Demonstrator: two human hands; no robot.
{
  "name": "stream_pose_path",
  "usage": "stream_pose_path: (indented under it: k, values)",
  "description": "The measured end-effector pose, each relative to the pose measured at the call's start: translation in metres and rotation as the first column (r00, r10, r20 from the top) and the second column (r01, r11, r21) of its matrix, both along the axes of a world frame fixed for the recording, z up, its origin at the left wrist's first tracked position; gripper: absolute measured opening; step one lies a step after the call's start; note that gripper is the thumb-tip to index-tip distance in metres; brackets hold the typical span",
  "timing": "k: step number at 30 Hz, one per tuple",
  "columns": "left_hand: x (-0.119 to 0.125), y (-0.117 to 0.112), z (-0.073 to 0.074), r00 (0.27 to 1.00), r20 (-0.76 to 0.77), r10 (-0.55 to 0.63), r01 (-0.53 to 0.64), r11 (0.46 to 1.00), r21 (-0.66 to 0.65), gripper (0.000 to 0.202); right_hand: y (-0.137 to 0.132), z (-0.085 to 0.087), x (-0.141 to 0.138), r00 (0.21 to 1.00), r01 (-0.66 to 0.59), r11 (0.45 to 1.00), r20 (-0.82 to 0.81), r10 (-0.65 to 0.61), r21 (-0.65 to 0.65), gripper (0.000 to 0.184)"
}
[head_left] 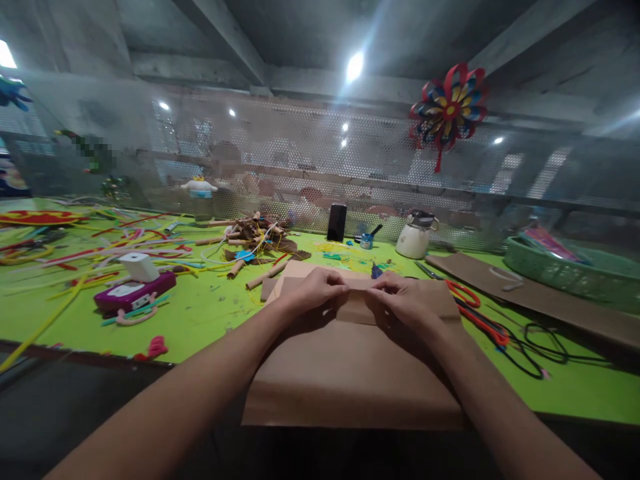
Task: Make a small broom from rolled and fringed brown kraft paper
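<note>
A large sheet of brown kraft paper [355,373] lies in front of me, its near edge hanging over the table's front. My left hand [317,293] pinches a folded strip of this paper between thumb and fingers. A short way to its right, my right hand [400,300] pinches the same folded edge. Between the two hands a raised flap [356,310] of the brown paper shows. Several layers of brown paper lie just beyond the hands. My fingertips partly hide the fold.
Rolled paper sticks [255,233] and colored strips pile up at the left, near a purple box [135,293]. A phone [337,222], a small blue jar [367,241] and a white kettle [414,239] stand behind. Orange-handled scissors [480,320], black cord [530,347] and a green basket [575,273] are at right.
</note>
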State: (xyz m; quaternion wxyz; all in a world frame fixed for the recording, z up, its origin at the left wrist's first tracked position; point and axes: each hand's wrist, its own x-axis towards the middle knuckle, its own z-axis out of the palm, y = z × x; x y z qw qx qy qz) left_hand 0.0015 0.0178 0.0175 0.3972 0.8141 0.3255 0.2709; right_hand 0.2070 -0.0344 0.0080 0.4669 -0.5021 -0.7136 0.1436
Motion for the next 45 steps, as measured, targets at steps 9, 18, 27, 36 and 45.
stream_pose_path:
  k: [9,18,27,36,45]
  values:
    - [-0.007,-0.015,0.023,0.995,0.059,0.078,-0.091,0.515,0.853,0.017,-0.006,0.007,0.002,0.945,-0.128,0.856,0.323,-0.048,0.502,0.012]
    - [-0.008,-0.021,0.028,0.997,-0.055,0.048,0.015,0.607,0.794,0.014,-0.013,0.026,0.004,0.875,-0.157,0.799,0.456,-0.159,0.581,0.016]
    - [-0.004,-0.001,0.005,0.969,-0.129,0.213,-0.139,0.892,0.431,0.012,0.01,-0.001,-0.006,0.771,-0.101,0.835,0.574,-0.278,0.54,0.022]
    - [-0.013,-0.035,0.001,0.91,-0.297,0.287,-0.061,0.804,0.591,0.018,0.013,-0.006,-0.002,0.927,0.058,0.992,0.364,-0.094,0.109,0.032]
    - [-0.024,-0.044,-0.021,0.93,-0.225,0.29,-0.065,0.732,0.678,0.019,-0.007,0.023,0.005,0.757,-0.123,0.941,0.584,0.294,-0.314,0.023]
